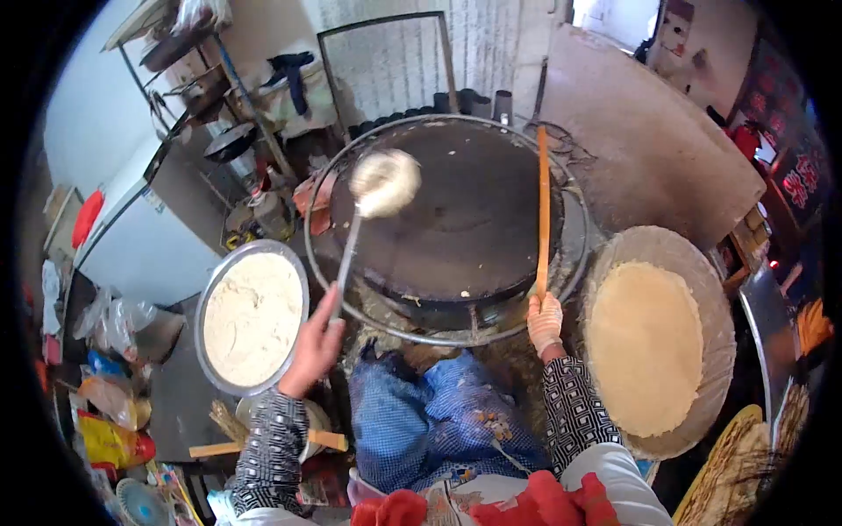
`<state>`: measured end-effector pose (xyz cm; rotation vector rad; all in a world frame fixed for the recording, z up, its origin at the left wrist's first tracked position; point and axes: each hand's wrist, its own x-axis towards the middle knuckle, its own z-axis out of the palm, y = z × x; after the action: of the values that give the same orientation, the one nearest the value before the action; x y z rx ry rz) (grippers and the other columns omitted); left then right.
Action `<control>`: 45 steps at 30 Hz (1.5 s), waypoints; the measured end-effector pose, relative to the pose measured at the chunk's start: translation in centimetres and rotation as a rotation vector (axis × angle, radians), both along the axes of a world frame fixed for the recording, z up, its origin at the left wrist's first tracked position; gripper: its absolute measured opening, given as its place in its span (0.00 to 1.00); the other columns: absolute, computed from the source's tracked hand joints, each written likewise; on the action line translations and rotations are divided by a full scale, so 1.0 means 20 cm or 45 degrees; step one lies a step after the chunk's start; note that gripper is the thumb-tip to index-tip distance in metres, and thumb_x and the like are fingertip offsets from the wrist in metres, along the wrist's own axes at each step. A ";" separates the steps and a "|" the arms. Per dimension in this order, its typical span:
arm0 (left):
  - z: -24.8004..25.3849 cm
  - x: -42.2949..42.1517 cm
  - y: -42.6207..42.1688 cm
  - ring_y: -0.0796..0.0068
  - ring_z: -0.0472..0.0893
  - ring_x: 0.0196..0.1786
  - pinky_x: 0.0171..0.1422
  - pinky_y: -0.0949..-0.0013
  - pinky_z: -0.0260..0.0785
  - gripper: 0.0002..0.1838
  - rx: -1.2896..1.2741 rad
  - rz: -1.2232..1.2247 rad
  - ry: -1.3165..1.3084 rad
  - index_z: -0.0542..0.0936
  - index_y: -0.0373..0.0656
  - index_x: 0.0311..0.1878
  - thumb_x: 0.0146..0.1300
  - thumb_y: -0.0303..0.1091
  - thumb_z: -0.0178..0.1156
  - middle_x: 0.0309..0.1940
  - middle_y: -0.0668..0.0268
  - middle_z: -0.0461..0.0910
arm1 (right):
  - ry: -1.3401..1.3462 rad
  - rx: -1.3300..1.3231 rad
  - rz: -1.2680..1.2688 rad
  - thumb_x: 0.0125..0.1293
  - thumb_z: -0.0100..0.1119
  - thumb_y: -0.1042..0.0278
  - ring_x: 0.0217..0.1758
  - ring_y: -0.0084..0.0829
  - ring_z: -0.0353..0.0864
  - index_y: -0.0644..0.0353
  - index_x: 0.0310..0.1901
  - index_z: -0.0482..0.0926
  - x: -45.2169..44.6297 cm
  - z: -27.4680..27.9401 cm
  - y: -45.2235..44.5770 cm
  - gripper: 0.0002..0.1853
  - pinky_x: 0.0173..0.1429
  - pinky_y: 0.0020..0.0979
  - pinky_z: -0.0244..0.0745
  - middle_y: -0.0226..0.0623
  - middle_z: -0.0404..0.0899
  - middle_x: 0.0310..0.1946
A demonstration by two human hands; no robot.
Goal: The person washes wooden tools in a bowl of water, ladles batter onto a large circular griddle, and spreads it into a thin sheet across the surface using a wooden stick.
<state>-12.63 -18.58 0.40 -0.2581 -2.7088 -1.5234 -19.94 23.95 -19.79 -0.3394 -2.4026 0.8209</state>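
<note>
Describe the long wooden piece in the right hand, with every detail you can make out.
The long wooden piece is narrow, nearly straight and orange-brown, smooth-looking with no visible break. The right hand has its grip around the near end, partly hiding it. The rest points away from the person, across the right side of the round griddle. Whether it touches the griddle or hovers above, I cannot tell.

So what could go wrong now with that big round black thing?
The ladle in the left hand is over the griddle, so batter might drip where it isn't wanted. The griddle might be hot, though I can't tell, and the right hand is near its edge. The left sleeve looks close to the bowl and could brush it.
</note>
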 end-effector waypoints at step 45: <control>-1.05 0.37 -0.93 0.41 0.64 0.69 0.72 0.52 0.58 0.34 -1.265 0.924 -0.467 0.60 0.30 0.69 0.60 0.33 0.55 0.67 0.39 0.63 | -0.728 0.472 0.431 0.72 0.47 0.53 0.33 0.56 0.81 0.62 0.40 0.71 0.20 0.37 -0.08 0.17 0.38 0.52 0.76 0.52 0.81 0.27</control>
<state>-5.15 -37.18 -20.70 0.9686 -3.0147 0.0025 -15.92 22.41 -12.40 -0.0100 -3.1390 0.4252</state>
